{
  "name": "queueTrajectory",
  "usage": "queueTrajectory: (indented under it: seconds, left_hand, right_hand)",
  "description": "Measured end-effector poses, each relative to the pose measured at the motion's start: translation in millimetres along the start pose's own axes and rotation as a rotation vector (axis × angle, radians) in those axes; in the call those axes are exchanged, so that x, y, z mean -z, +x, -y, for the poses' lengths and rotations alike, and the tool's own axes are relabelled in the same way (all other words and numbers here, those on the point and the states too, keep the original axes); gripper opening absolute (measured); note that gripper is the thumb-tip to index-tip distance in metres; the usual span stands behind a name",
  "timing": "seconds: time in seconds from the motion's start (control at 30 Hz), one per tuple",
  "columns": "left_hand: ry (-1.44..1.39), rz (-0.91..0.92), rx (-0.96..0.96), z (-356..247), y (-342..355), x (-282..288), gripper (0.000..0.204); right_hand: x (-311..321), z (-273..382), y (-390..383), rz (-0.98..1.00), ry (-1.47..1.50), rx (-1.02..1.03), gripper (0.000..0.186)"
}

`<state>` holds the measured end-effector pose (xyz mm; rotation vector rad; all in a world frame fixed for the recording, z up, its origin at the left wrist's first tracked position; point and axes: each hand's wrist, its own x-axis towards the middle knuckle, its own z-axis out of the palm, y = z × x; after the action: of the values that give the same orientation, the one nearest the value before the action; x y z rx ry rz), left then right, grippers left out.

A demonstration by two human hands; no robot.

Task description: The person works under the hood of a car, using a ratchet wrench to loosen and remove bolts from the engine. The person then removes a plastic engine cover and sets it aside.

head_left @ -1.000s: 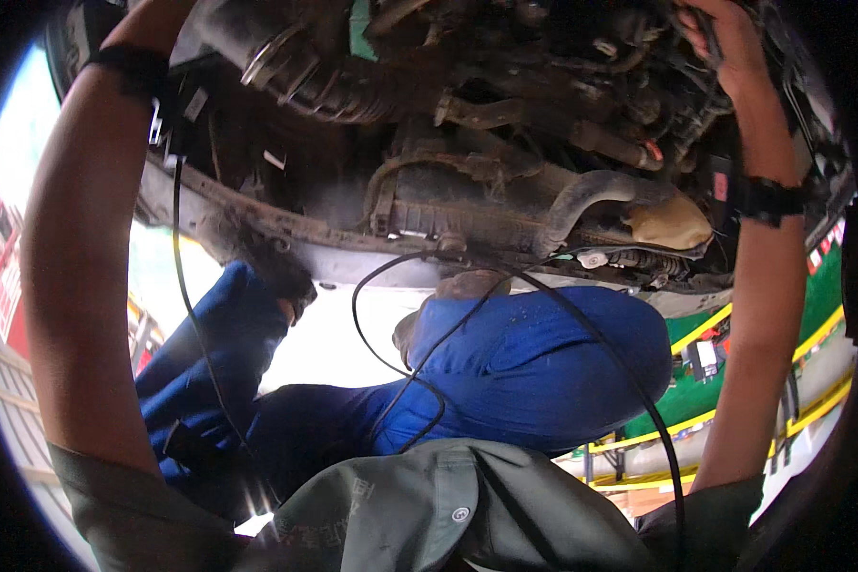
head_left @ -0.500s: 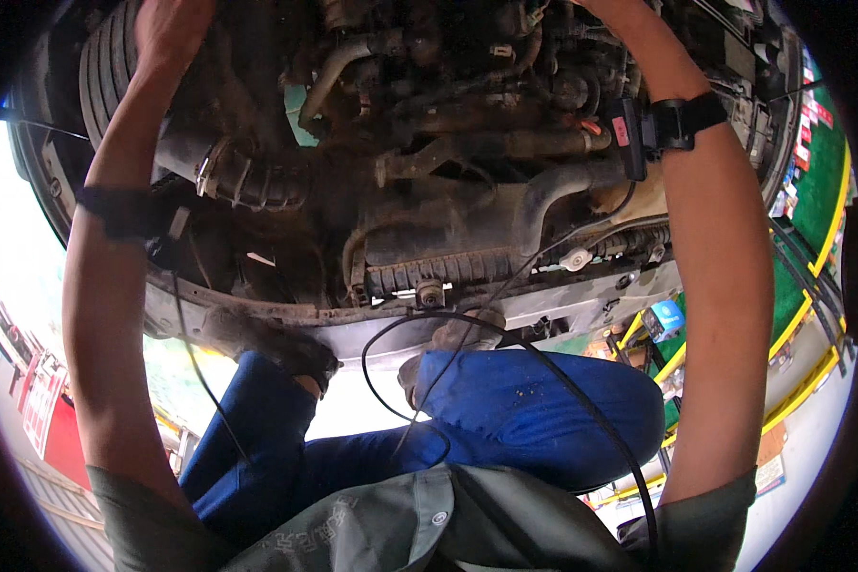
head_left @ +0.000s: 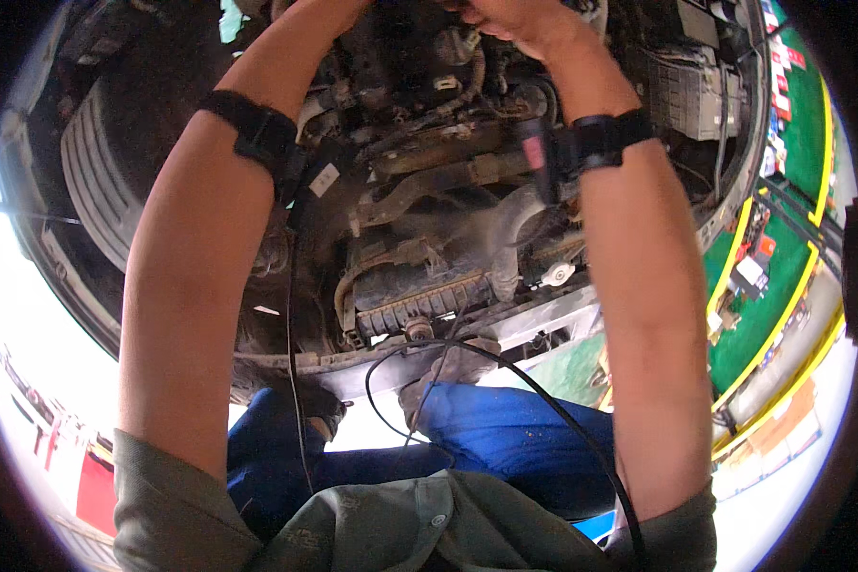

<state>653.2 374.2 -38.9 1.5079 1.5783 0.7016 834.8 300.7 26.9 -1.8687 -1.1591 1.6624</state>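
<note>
Both my arms reach up over an engine bay. At the top edge my left hand (head_left: 345,8) is almost wholly cut off, so its fingers cannot be made out. My right hand (head_left: 522,23) is beside it, over the far part of the engine; its fingers look curled, and what they hold, if anything, is hidden. Below the hands lie dark engine parts, a grey curved hose (head_left: 511,234) and a black ribbed housing (head_left: 427,297). Each wrist wears a black strap with a small device, the left strap (head_left: 257,133) and the right strap (head_left: 608,141).
A pale round cap (head_left: 557,275) sits near the front metal crossbar (head_left: 543,317). A black cable (head_left: 553,386) loops over my blue trousers, and a thinner cable (head_left: 293,334) hangs from the left wrist device. Yellow-edged green flooring (head_left: 782,315) with scattered items lies at right.
My arms have swung inward, bringing both hands closer together at the top. The left arm moved right and the right arm moved left. The view has shifted over the engine bay.
</note>
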Motion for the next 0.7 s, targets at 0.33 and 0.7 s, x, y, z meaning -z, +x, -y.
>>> queueTrajectory:
  seconds: [0.33, 0.7]
  left_hand:
    - [0.199, 0.093, -0.302, 31, 23, 7, 0.021]
    - [0.287, 0.315, -0.256, 18, 14, 28, 0.013]
  right_hand:
    - [-94, -41, -4, -0.579, -0.253, 0.227, 0.051]
    - [-124, -44, -16, -0.639, -0.266, 0.277, 0.048]
